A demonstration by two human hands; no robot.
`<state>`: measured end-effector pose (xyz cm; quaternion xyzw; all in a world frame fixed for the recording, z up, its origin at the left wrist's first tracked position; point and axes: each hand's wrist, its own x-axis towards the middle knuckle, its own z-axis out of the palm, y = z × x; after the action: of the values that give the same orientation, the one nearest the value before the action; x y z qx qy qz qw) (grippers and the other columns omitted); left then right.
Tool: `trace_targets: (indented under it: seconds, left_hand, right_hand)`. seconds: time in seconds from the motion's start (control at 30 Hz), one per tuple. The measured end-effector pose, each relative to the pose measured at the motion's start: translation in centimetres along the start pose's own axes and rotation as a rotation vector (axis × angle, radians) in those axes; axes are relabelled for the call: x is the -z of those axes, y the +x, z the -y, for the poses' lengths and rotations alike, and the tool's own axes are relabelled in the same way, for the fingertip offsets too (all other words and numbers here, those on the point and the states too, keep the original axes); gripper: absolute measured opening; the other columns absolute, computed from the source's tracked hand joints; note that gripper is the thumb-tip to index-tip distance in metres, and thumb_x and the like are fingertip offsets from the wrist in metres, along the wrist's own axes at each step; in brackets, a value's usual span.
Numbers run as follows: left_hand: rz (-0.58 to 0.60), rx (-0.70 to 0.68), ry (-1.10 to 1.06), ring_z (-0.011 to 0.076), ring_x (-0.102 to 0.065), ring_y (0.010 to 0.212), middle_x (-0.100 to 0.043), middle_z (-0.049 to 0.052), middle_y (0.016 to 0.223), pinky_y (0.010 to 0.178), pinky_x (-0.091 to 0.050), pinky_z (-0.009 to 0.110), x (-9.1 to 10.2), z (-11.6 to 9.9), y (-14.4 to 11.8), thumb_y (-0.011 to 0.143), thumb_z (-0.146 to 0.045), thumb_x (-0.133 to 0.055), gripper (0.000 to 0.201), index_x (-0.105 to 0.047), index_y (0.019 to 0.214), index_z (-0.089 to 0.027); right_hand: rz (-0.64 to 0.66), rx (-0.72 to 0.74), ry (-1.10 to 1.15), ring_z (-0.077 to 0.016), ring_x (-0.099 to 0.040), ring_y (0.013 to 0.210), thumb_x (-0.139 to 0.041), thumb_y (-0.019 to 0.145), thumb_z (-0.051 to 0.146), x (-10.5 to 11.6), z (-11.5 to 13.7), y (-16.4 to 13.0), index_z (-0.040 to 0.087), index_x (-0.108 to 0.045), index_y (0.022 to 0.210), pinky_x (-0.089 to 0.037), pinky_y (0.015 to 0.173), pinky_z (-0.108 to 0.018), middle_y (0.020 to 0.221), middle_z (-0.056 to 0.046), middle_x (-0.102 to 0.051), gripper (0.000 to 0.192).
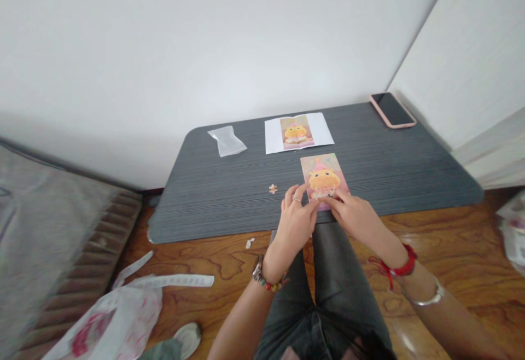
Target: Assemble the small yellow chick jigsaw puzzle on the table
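An almost whole jigsaw puzzle (324, 169) with a yellow cartoon figure in a pink party hat lies near the front edge of the dark table. My left hand (296, 215) is at its lower left corner, index finger along the side and thumb at the bottom. Thumb and bent fingers of my right hand (357, 215) close on the lower right part. Both thumbs nearly meet there, and my fingers hide some of the lower rows. One loose puzzle piece (273, 189) lies to the left. Behind the puzzle is a creased picture sheet (273, 137) showing the same figure.
A clear plastic pouch (228, 141) lies at the table's back left, and a phone in a pink case (394, 110) at the back right. White scraps (250, 243) and a plastic bag (135, 313) are on the wooden floor. A wall stands behind the table (213, 201).
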<state>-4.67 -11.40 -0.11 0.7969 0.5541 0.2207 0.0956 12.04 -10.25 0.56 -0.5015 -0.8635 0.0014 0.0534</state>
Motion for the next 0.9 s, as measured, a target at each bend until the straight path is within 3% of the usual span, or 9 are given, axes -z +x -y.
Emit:
trace_targets:
  seconds: [0.23, 0.57, 0.77, 0.9]
  left_hand:
    - [-0.022, -0.005, -0.003, 0.0282, -0.035, 0.12, -0.044, 0.006, 0.13, 0.095, -0.042, 0.048, -0.1, 0.0, 0.2, 0.084, -0.017, -0.051, 0.022, -0.068, 0.095, -0.025]
    - [-0.047, -0.035, 0.084, 0.028, -0.035, 0.121, -0.044, 0.007, 0.131, 0.093, -0.043, 0.047, -0.4, 0.1, -0.5, 0.085, -0.016, -0.049, 0.027, -0.063, 0.105, -0.027]
    - [-0.012, -0.062, 0.173, 0.0291, -0.036, 0.121, -0.046, 0.007, 0.131, 0.092, -0.045, 0.047, -0.2, -0.5, -0.5, 0.085, -0.015, -0.047, 0.027, -0.062, 0.106, -0.025]
    - [-0.01, -0.056, 0.134, 0.0294, -0.035, 0.122, -0.043, 0.007, 0.133, 0.092, -0.044, 0.047, -0.4, -0.1, -0.3, 0.084, -0.013, -0.048, 0.028, -0.063, 0.104, -0.026]
  right_hand:
    - [0.08, 0.028, -0.067, -0.0171, -0.061, 0.074, -0.04, 0.088, 0.013, 0.7, 0.6, 0.3, 0.019, -0.063, 0.107, -0.041, 0.061, -0.026, 0.094, -0.009, -0.061, 0.03]
    - [0.044, 0.004, -0.05, -0.0164, -0.059, 0.071, -0.038, 0.089, 0.014, -0.1, 1.0, -0.4, 0.017, -0.062, 0.11, -0.041, 0.06, -0.026, 0.089, -0.009, -0.06, 0.032]
    - [0.058, -0.033, 0.063, -0.0163, -0.06, 0.076, -0.037, 0.089, 0.015, -0.3, 0.9, -0.5, 0.017, -0.063, 0.109, -0.045, 0.062, -0.025, 0.093, -0.009, -0.06, 0.033]
    - [-0.019, -0.057, 0.184, -0.0166, -0.06, 0.081, -0.038, 0.088, 0.016, -0.9, 0.1, -0.7, 0.019, -0.062, 0.111, -0.047, 0.067, -0.026, 0.092, -0.007, -0.061, 0.034]
